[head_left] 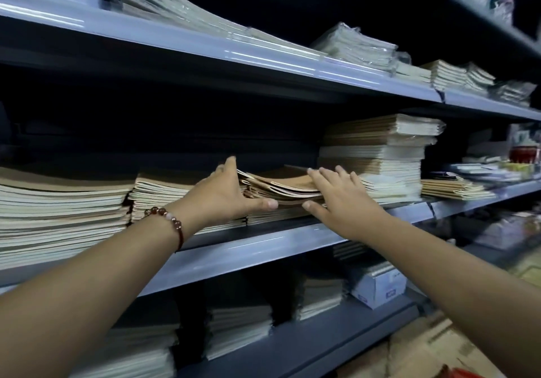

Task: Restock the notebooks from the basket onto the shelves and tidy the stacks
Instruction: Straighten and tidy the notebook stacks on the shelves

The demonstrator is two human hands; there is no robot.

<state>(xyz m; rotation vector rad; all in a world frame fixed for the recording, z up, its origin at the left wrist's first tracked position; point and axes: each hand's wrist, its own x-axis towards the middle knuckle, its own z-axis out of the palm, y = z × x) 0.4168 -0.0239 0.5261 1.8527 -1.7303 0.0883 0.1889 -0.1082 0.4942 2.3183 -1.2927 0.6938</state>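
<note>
brown-covered notebooks, low uneven stack, splayed, lying flat on middle shelf

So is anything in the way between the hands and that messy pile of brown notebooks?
No. Both hands are already on the messy brown notebook pile on the middle shelf: the left hand at its left end, the right hand at its right end, with nothing between.

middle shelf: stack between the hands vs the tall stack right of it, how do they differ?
The low brown stack is short; the tall stack rises well above it. The low brown stack's covers lie fanned and askew; the tall stack sits fairly square. The left hand and right hand bracket the low one. Both share the middle shelf.
</note>
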